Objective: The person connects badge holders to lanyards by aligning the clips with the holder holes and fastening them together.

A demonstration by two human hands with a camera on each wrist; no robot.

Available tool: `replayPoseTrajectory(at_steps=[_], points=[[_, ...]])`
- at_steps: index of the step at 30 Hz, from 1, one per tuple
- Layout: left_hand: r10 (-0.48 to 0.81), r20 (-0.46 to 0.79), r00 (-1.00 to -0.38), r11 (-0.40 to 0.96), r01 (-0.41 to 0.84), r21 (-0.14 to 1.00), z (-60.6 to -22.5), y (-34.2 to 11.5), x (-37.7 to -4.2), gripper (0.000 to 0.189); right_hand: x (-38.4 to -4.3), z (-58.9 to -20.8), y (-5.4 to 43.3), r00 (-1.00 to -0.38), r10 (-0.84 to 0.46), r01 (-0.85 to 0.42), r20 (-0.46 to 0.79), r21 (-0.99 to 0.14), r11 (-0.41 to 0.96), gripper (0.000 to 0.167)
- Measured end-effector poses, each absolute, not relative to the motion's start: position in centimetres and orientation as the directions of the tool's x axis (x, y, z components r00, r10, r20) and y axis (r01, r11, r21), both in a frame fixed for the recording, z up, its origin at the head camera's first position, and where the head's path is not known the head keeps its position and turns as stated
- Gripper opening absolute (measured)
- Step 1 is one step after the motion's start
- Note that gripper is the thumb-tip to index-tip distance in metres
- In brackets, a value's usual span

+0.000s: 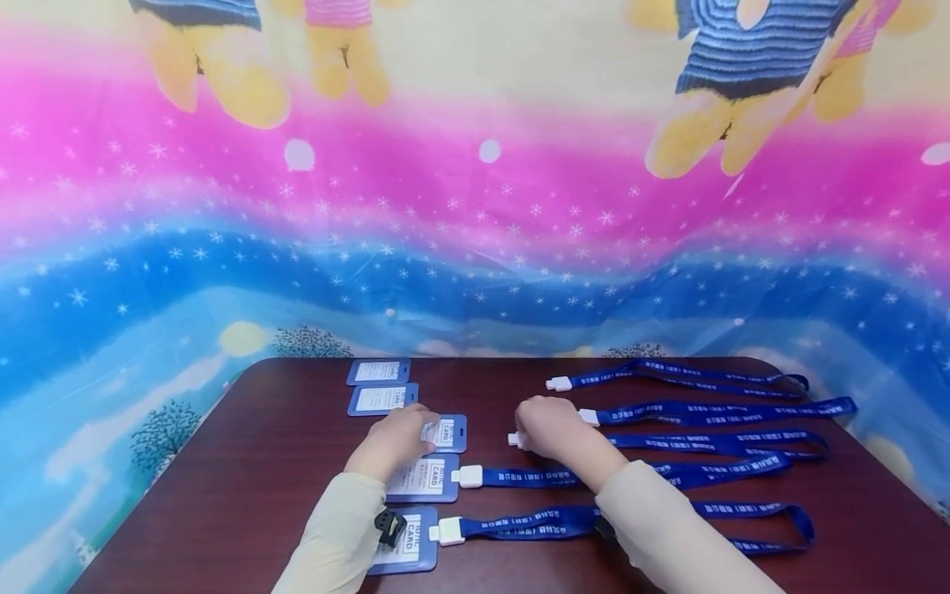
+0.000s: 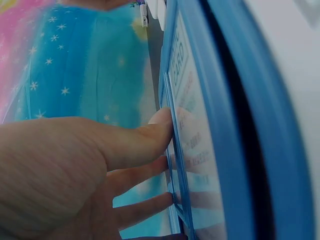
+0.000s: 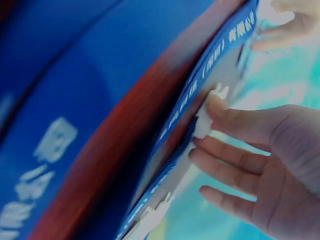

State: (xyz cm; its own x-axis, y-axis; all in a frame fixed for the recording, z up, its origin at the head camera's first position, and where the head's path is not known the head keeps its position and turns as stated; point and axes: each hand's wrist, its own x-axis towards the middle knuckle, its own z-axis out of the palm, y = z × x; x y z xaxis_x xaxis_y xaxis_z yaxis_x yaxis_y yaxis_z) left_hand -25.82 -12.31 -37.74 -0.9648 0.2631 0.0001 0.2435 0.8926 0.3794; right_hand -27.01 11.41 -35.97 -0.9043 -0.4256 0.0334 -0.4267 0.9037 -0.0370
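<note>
The right thumb and forefinger pinch a white clip (image 1: pixel 513 440), the remaining fingers of that right hand (image 1: pixel 551 427) standing loosely apart. The left hand (image 1: pixel 393 437) has its thumb and fingertips on the middle badge holder (image 1: pixel 449 433), seemingly pinching it across its width; its slotted end points towards the clip, with a gap between.

To do this well, I'd hold the badge holder by its edges — the slot end bare, as it is here — and grip the clip by its body, its tip free and level with the slot. The lanyard (image 1: pixel 668 443) behind it ought to trail without a twist.

On the near side, two badge holders (image 1: pixel 444 478) meet the clips of two lanyards (image 1: pixel 530 477). On the far side, two more badge holders (image 1: pixel 364 402) lie on the left and two lanyards (image 1: pixel 668 412) on the right, well apart — all on the dark table (image 1: pixel 223 495), before a snowflake-patterned backdrop (image 1: pixel 475 280).
</note>
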Motion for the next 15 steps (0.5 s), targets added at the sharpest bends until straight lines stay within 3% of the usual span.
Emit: replayPoseTrajectory(at_steps=[6,15], points=[[0.244,0.006,-0.970,0.891,0.227,0.394,-37.9,-12.3,-25.7,0.045,-27.9,-36.2,8.7,-0.875,-0.481,-0.481,0.056,0.022,0.877,0.009],[0.246,0.009,-0.969,0.894,0.230,0.385,-37.9,-12.0,-25.5,0.043,-28.9,-36.1,6.6,-0.880,-0.474,-0.475,0.017,-0.003,0.880,0.009]])
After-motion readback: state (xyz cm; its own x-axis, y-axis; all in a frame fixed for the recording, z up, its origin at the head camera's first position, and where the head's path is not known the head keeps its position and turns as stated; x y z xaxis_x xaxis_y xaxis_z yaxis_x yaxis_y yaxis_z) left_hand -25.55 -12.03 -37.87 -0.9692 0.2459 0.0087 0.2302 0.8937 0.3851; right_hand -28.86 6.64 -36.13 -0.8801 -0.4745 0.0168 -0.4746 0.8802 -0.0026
